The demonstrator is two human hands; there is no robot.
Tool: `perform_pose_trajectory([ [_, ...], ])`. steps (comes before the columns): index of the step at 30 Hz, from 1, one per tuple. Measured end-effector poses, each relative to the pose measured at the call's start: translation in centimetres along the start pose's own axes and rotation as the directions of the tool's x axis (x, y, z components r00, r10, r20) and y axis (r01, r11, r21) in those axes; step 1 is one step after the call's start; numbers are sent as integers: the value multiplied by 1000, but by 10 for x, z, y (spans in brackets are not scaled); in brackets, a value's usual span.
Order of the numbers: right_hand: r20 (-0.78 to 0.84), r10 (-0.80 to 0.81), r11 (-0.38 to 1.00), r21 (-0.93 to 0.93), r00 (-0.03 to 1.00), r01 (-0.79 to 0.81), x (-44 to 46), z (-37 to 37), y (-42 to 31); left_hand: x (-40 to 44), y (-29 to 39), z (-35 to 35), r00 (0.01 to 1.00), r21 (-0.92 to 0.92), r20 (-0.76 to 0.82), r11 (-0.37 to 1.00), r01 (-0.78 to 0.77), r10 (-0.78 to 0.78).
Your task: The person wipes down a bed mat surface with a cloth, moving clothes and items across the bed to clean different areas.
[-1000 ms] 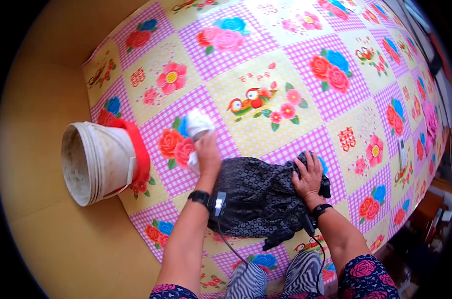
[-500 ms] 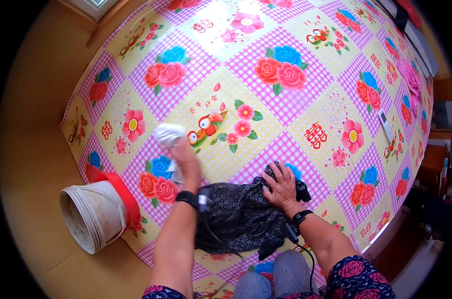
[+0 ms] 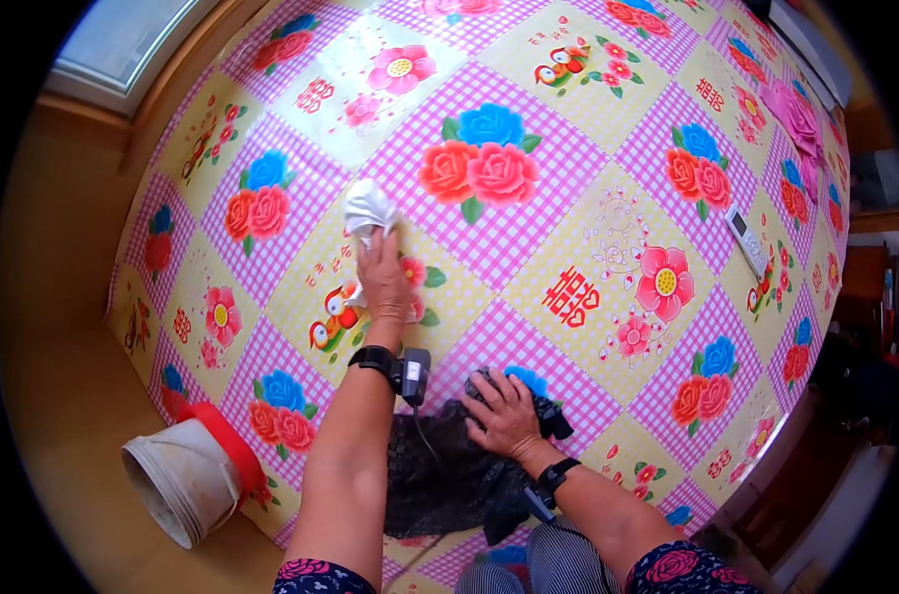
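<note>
My left hand (image 3: 382, 275) reaches forward over the flower-printed sheet (image 3: 578, 233), its fingers closed on a bunched white cloth (image 3: 368, 206). The cloth lies against the sheet, and a bit of it shows beside the palm. Nearer to me, my right hand (image 3: 506, 416) lies with spread fingers on a dark patterned garment (image 3: 445, 475), which is crumpled in front of my knees. Both wrists wear black straps with small devices and cables.
At the left edge a whitish bucket (image 3: 177, 480) with a red rim piece (image 3: 227, 450) lies tilted. A white remote control (image 3: 748, 241) rests on the right, with a pink cloth (image 3: 794, 117) beyond it. A window (image 3: 128, 54) stands at the upper left.
My left hand has moved forward across the sheet with the white cloth. My right hand stays on the dark garment. The view has shifted forward and to the right.
</note>
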State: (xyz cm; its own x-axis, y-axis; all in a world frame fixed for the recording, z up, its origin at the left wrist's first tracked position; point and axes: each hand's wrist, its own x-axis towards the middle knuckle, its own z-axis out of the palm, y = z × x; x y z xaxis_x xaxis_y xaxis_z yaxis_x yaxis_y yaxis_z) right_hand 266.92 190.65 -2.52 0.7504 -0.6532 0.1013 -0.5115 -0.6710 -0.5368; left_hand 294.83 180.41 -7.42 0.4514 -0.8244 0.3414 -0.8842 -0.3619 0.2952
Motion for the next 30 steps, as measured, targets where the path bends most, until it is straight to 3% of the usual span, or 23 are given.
perform_pose_trajectory([
  [3, 6, 3, 1000, 21, 1000, -3, -1, -4, -2, 8, 20, -1, 996, -7, 91, 1000, 16, -16],
  [4, 2, 1, 1000, 25, 1000, -1, -2, -4, -1, 13, 16, 0, 986, -18, 117, 993, -114, 115],
  [7, 2, 6, 999, 46, 1000, -6, 3, -3, 2, 34, 11, 2, 954, -51, 179, 970, -236, 241],
  [11, 41, 35, 995, 87, 999, -38, 8, -10, 6, 38, 15, 4, 957, -39, 138, 967, -251, 254],
  [14, 135, 56, 970, 228, 989, -86, 18, -22, 9, 37, 15, 3, 955, -4, 156, 967, -255, 253],
  [17, 122, 57, 965, 247, 991, -86, 50, -51, 52, 38, 15, 1, 953, 14, 181, 968, -250, 244],
  [19, -114, 149, 975, 180, 982, -127, 77, -69, 107, 38, 13, 4, 953, 12, 184, 969, -248, 241],
  [21, -148, 307, 948, -38, 940, -315, 101, -93, 153, 38, 12, 6, 954, 20, 184, 969, -245, 237],
  [23, -279, 352, 909, -124, 894, -397, 122, -107, 180, 38, 13, 4, 956, 25, 184, 971, -238, 230],
  [30, -387, 518, 726, -272, 763, -631, 157, -71, 187, 39, 15, 0, 944, -24, 248, 975, -219, 218],
])
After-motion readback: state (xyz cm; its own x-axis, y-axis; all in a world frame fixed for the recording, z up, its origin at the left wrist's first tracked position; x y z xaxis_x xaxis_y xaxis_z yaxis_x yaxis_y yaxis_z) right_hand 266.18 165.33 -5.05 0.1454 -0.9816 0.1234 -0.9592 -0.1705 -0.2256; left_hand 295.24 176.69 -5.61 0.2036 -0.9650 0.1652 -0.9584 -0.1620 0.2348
